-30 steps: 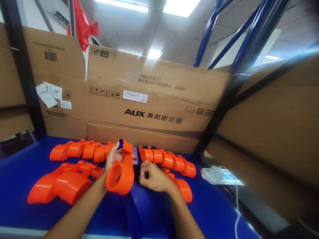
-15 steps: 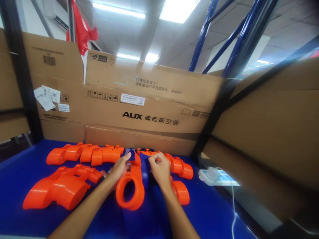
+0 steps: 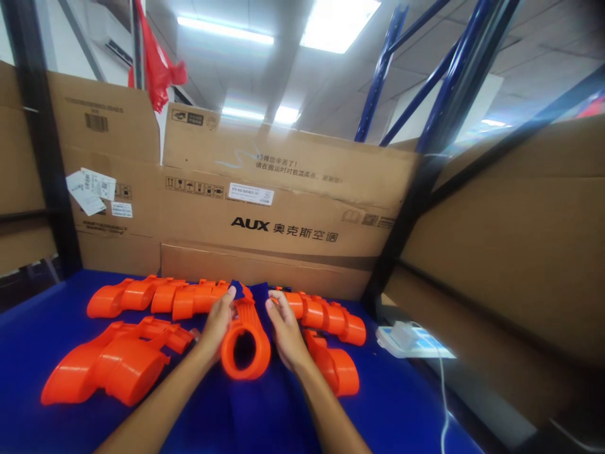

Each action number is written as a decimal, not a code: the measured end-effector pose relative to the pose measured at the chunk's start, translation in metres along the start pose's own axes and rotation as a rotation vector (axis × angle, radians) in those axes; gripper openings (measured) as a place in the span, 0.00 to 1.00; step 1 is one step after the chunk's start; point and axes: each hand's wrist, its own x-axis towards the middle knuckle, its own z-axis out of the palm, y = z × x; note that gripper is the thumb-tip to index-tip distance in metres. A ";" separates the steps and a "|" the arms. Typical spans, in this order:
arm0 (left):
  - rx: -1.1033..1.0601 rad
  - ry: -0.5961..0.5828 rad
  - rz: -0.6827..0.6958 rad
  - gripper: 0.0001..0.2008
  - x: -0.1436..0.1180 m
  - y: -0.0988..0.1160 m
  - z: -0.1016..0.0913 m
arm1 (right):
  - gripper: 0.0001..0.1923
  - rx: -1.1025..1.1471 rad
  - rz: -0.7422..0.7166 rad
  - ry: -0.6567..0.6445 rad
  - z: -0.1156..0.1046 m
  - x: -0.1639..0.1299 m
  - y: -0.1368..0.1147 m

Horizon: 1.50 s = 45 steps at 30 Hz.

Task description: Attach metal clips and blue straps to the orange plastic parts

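Gripping the orange ringed part (image 3: 246, 340) from both sides, the left hand (image 3: 218, 325) and right hand (image 3: 285, 328) should press evenly, keeping it steady just before the AUX carton (image 3: 283, 208), between the other orange parts (image 3: 155, 296).

Left hand (image 3: 218, 325) and right hand (image 3: 285, 328) grip an orange plastic housing (image 3: 246, 337) from both sides, its ring-shaped end facing the camera, a dark blue piece (image 3: 259, 293) at its far end between the fingertips. More orange housings (image 3: 155, 296) lie in rows on the blue table (image 3: 401, 403). AUX cardboard box (image 3: 283, 208) behind. White charger (image 3: 401, 335) at right.
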 end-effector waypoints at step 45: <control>0.300 -0.105 0.380 0.29 -0.009 0.005 0.001 | 0.35 -0.786 -0.482 -0.224 -0.027 -0.005 -0.015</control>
